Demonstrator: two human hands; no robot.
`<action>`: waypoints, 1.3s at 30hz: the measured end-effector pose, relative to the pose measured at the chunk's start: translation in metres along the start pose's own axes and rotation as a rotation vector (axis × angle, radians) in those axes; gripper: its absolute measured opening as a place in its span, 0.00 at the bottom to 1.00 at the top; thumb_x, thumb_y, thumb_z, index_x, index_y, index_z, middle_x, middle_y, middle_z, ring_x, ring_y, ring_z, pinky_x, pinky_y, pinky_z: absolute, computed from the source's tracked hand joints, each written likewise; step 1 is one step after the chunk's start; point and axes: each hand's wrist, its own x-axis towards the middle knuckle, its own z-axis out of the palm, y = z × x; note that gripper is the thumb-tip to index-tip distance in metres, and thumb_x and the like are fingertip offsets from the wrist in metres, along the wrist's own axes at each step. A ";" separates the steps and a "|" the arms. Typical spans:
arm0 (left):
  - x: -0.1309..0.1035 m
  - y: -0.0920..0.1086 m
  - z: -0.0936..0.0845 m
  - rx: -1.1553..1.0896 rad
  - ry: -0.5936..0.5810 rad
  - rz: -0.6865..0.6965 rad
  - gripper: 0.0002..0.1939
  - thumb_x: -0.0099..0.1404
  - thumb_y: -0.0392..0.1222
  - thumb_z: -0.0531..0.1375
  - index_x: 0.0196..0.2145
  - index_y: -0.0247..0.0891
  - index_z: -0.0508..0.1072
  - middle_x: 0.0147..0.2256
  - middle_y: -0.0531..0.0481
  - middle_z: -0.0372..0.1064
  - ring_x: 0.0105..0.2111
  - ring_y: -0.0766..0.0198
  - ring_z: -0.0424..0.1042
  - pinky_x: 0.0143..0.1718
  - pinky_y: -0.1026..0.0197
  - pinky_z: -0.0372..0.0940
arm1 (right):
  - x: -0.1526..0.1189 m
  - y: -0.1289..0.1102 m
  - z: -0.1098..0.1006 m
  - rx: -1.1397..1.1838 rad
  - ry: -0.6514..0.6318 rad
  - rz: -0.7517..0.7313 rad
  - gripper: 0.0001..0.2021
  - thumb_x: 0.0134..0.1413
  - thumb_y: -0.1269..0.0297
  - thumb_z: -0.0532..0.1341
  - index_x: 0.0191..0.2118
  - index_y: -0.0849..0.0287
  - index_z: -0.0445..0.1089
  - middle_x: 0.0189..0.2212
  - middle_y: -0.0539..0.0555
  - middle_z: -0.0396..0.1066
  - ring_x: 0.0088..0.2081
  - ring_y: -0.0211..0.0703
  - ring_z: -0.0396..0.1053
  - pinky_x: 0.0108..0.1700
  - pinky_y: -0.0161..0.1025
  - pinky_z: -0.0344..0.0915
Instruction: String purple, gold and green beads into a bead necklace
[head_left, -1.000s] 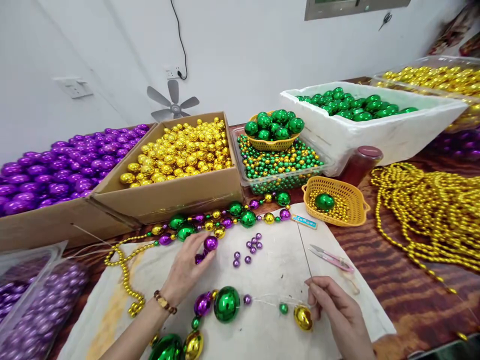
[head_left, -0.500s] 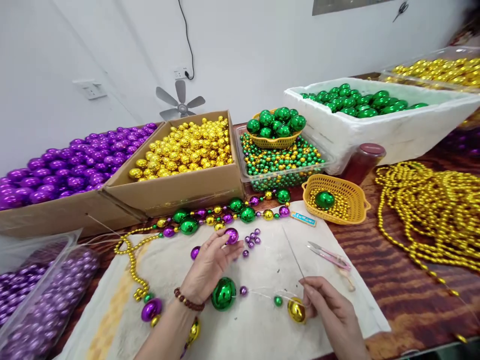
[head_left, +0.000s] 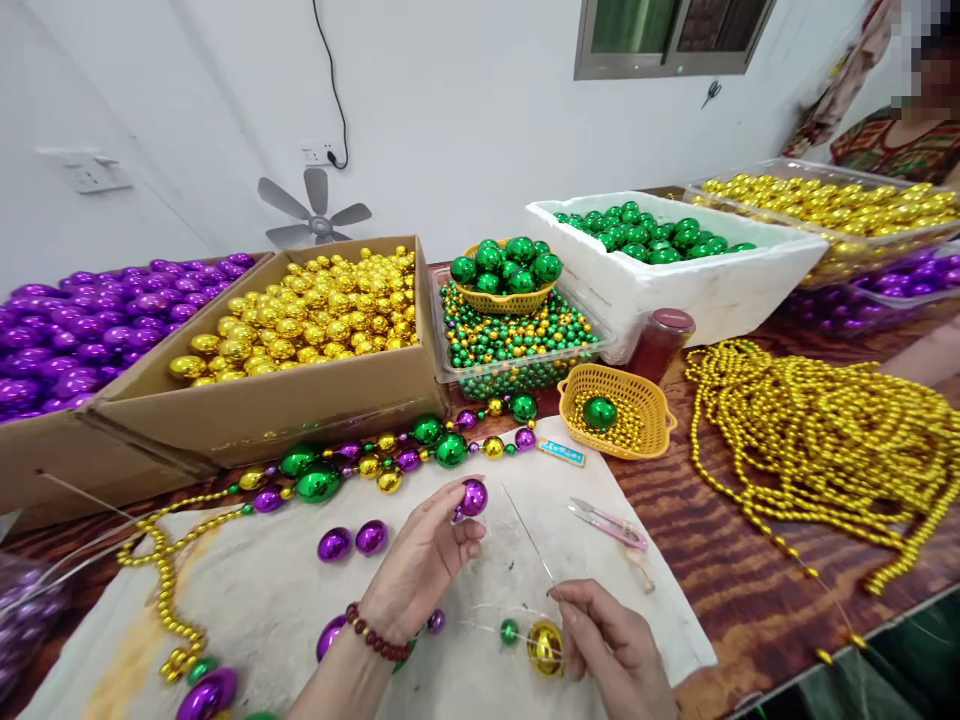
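My left hand [head_left: 431,545], a beaded bracelet [head_left: 379,632] on its wrist, pinches a shiny purple bead [head_left: 474,497] above the white cloth. Just right of that bead is the tip of a long thin needle [head_left: 529,530], which my right hand [head_left: 611,640] grips at its lower end. Beside the right fingers are a gold bead [head_left: 544,646] and a small green bead [head_left: 509,631], with pale thread around them. Two loose purple beads [head_left: 371,537] lie left of my left hand. My left wrist partly hides more beads.
Pink-handled snips [head_left: 609,524] lie on the cloth [head_left: 285,610]. Behind stand a carton of gold beads [head_left: 300,390], a yellow basket [head_left: 652,440] and a white foam box [head_left: 585,270]. Gold bead strands [head_left: 810,450] pile up at right. A person [head_left: 900,145] is at the far right.
The view has swung right, bringing a person and a window into sight. My left hand with the purple bead has come closer to the needle tip and now covers the small purple beads.
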 end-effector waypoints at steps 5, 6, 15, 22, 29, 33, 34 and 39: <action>-0.001 -0.003 0.004 0.092 -0.020 0.019 0.14 0.64 0.42 0.62 0.48 0.40 0.72 0.41 0.48 0.70 0.35 0.63 0.75 0.35 0.62 0.69 | -0.002 0.002 0.002 0.001 0.026 0.036 0.19 0.59 0.48 0.58 0.37 0.61 0.74 0.16 0.48 0.63 0.18 0.36 0.60 0.22 0.32 0.58; 0.000 -0.004 0.006 0.103 -0.017 0.038 0.13 0.65 0.44 0.61 0.47 0.40 0.71 0.40 0.48 0.70 0.35 0.62 0.76 0.36 0.61 0.70 | -0.002 0.002 0.003 0.011 0.028 0.043 0.20 0.59 0.47 0.58 0.36 0.61 0.74 0.16 0.48 0.63 0.18 0.36 0.60 0.22 0.32 0.58; 0.003 -0.023 0.022 0.513 0.005 0.386 0.20 0.63 0.44 0.63 0.52 0.44 0.70 0.49 0.46 0.69 0.49 0.56 0.70 0.55 0.52 0.62 | -0.012 0.015 0.005 0.063 0.054 0.074 0.21 0.60 0.46 0.57 0.38 0.62 0.72 0.17 0.48 0.65 0.16 0.34 0.59 0.20 0.31 0.56; -0.002 -0.025 0.022 0.679 0.056 0.548 0.21 0.63 0.43 0.62 0.54 0.48 0.69 0.53 0.46 0.67 0.52 0.55 0.67 0.54 0.54 0.62 | -0.018 0.018 0.003 0.074 0.038 0.052 0.23 0.59 0.44 0.56 0.36 0.62 0.74 0.17 0.49 0.64 0.15 0.32 0.59 0.19 0.30 0.55; 0.002 -0.012 0.025 0.532 0.071 0.521 0.17 0.61 0.43 0.64 0.49 0.44 0.74 0.46 0.47 0.72 0.44 0.57 0.72 0.45 0.56 0.68 | -0.023 0.001 0.000 0.046 -0.007 0.060 0.21 0.60 0.47 0.57 0.35 0.61 0.74 0.18 0.49 0.64 0.17 0.35 0.60 0.20 0.32 0.57; 0.002 0.007 0.031 0.295 0.053 0.453 0.14 0.60 0.43 0.65 0.45 0.42 0.75 0.39 0.48 0.75 0.39 0.58 0.75 0.41 0.55 0.69 | -0.026 -0.011 0.000 0.093 0.049 0.023 0.16 0.60 0.52 0.58 0.37 0.60 0.74 0.19 0.49 0.64 0.20 0.37 0.62 0.22 0.33 0.60; 0.002 0.011 0.032 0.261 0.038 0.434 0.14 0.60 0.43 0.65 0.44 0.41 0.75 0.39 0.48 0.74 0.39 0.58 0.75 0.39 0.56 0.69 | -0.026 -0.012 0.000 0.113 0.064 0.026 0.15 0.60 0.53 0.59 0.38 0.60 0.74 0.19 0.49 0.64 0.20 0.37 0.62 0.22 0.33 0.61; -0.001 0.006 0.031 0.225 -0.007 0.336 0.14 0.61 0.42 0.65 0.45 0.41 0.75 0.38 0.48 0.74 0.34 0.62 0.75 0.30 0.64 0.66 | -0.027 -0.015 -0.002 0.151 0.096 0.040 0.13 0.60 0.56 0.60 0.39 0.61 0.74 0.19 0.48 0.66 0.20 0.35 0.62 0.23 0.33 0.61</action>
